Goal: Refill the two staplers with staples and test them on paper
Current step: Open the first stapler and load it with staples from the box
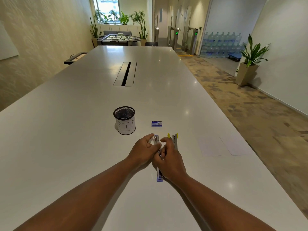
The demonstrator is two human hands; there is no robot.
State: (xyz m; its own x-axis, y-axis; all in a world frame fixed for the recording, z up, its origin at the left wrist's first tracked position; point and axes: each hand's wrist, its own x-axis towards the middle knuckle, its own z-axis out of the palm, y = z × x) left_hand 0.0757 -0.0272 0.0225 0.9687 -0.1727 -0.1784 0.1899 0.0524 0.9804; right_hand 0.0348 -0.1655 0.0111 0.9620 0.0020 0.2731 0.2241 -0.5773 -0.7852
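Long blue stapler [159, 178] laid flat open on smooth shiny white worktop [83, 130], thin metal middle pinched by left hand [143, 151] and right hand [170, 161], round black mesh cup [124, 120] nearby

The scene is bright and evenly lit. Daylight pours through the window [107, 7] at the top centre, which is blown out to near white. Small round glare spots dot the glossy table [83, 114], with a broad sheen at its far end in the upper middle. Shadows are soft and faint, lying under the forearms at the bottom and beside the mesh cup [124, 120] in the centre. Wide-angle distortion bends the walls and table edges outward toward the frame's sides. Fine detail is soft throughout, more so in the far background.
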